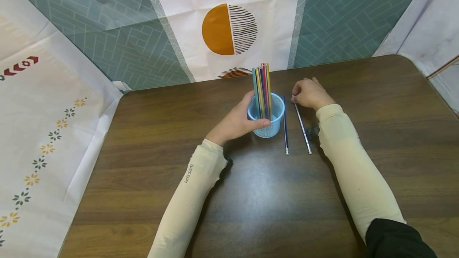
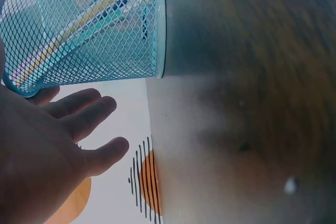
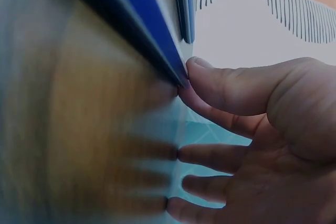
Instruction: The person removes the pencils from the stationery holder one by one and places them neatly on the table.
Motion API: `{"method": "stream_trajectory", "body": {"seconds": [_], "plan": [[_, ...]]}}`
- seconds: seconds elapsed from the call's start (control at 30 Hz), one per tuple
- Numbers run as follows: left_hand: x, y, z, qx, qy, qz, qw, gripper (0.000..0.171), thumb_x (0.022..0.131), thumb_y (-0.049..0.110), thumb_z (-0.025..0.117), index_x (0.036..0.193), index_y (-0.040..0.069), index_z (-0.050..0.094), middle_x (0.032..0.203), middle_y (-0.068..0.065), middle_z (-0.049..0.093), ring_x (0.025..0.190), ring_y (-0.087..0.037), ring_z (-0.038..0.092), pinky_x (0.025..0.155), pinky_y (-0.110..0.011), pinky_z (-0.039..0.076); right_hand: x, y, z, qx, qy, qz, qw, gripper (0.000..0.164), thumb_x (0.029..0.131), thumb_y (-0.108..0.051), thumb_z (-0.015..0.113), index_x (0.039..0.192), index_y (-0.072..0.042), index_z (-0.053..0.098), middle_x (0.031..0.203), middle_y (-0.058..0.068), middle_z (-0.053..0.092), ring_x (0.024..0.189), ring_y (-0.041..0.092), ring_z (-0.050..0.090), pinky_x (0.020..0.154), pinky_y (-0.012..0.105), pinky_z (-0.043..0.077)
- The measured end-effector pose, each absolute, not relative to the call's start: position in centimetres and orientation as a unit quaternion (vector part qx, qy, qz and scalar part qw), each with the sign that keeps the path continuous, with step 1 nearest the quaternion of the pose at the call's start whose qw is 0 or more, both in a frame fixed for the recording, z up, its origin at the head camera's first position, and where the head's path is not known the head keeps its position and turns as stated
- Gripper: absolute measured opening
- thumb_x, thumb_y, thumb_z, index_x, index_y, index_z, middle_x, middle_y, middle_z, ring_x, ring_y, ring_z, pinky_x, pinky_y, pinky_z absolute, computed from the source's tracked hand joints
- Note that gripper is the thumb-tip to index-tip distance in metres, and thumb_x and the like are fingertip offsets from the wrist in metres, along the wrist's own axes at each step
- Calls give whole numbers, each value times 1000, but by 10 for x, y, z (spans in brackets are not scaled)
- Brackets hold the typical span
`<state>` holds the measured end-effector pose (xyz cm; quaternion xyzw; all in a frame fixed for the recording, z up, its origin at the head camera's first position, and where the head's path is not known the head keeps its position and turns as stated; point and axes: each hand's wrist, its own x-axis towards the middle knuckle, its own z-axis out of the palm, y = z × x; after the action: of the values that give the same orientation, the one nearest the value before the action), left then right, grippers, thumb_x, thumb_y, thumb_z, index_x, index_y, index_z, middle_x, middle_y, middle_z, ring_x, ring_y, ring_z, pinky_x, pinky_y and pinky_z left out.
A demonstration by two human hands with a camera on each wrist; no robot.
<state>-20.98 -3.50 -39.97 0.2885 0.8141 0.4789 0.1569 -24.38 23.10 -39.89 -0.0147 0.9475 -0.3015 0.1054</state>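
Your left hand (image 1: 236, 122) curled its fingers round the light-blue mesh cup (image 1: 266, 119) of coloured pencils, steadying it upright. Your right hand (image 1: 310, 92) pinched the far end of a thin blue pencil (image 1: 302, 124) lying on the brown wooden table (image 1: 143, 138), fingertips and thumb closed on it, apparently to lift it; another blue pencil (image 1: 285, 124) lay between that one and the cup.

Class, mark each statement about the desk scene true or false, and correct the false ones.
1. The left hand holds the blue mesh cup. True.
2. The cup is empty. False: it holds upright coloured pencils.
3. Two pencils lie on the table right of the cup. True: a blue one and a grey one.
4. The right hand rests on the cup. False: its fingertips pinch the far end of the grey pencil.
5. The cup lies on its side. False: it stands upright.
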Motion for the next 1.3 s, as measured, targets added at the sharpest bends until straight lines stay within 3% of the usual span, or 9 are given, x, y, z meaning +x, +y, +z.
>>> {"method": "stream_trajectory", "body": {"seconds": [0.1, 0.27, 0.47, 0.6, 0.7, 0.77, 0.97, 1.17, 1.3], "plan": [[-210, -35, -400, 290, 814, 479, 156, 98, 85, 43, 81, 159, 23, 19, 142, -5, 48, 120, -20, 52, 103, -43, 45, -243, 232, -399, -10, 951, -292, 105, 21, 95, -9, 66, 110, 6, 64, 115, 26, 54, 119, 44, 36, 99, 67, 34], [-210, -35, -400, 289, 818, 474, 155, 98, 85, 43, 81, 159, 22, 19, 142, -5, 48, 120, -20, 52, 103, -43, 44, -242, 234, -397, -10, 952, -284, 112, 21, 97, -13, 64, 106, 6, 63, 108, 25, 57, 112, 43, 40, 94, 65, 37], [-210, -36, -399, 287, 819, 472, 157, 98, 86, 42, 80, 159, 22, 19, 143, -6, 48, 120, -20, 52, 103, -43, 45, -238, 233, -391, 8, 957, -267, 111, 31, 101, -24, 61, 86, 3, 64, 81, 15, 55, 84, 35, 50, 68, 46, 45], [-210, -36, -399, 287, 820, 470, 157, 98, 86, 43, 80, 159, 22, 19, 143, -6, 47, 120, -20, 51, 103, -44, 44, -236, 229, -387, 18, 961, -243, 127, 36, 99, -27, 61, 77, 1, 66, 80, 17, 57, 94, 41, 49, 81, 57, 45], [-210, -36, -399, 286, 823, 466, 157, 98, 85, 45, 80, 159, 23, 18, 145, -5, 46, 122, -21, 50, 104, -45, 44, -235, 225, -387, 17, 965, -227, 133, 31, 98, -24, 61, 82, 2, 68, 98, 25, 62, 111, 51, 43, 94, 71, 35], [-209, -35, -399, 285, 823, 465, 158, 98, 85, 46, 80, 159, 24, 18, 147, -5, 44, 123, -22, 50, 104, -46, 44, -234, 223, -387, 18, 966, -221, 134, 28, 97, -22, 61, 86, 2, 69, 107, 28, 62, 117, 54, 40, 97, 74, 32], [-208, -35, -398, 281, 822, 468, 163, 98, 85, 47, 79, 159, 26, 17, 148, -4, 42, 124, -23, 49, 104, -49, 45, -235, 217, -388, 23, 965, -226, 129, 27, 97, -21, 60, 87, 3, 70, 103, 25, 62, 112, 51, 42, 96, 71, 34], [-208, -35, -397, 284, 821, 469, 160, 100, 85, 45, 80, 159, 23, 17, 149, -6, 42, 125, -22, 49, 104, -47, 44, -236, 215, -389, 31, 962, -245, 120, 35, 98, -21, 61, 67, -5, 62, 71, 12, 54, 83, 35, 51, 75, 51, 45], [-209, -35, -398, 285, 822, 468, 156, 99, 85, 44, 81, 159, 22, 19, 148, -5, 44, 124, -20, 49, 104, -45, 43, -237, 214, -390, 30, 960, -251, 117, 34, 98, -22, 62, 67, -5, 64, 69, 9, 53, 77, 32, 51, 69, 46, 44]]}}
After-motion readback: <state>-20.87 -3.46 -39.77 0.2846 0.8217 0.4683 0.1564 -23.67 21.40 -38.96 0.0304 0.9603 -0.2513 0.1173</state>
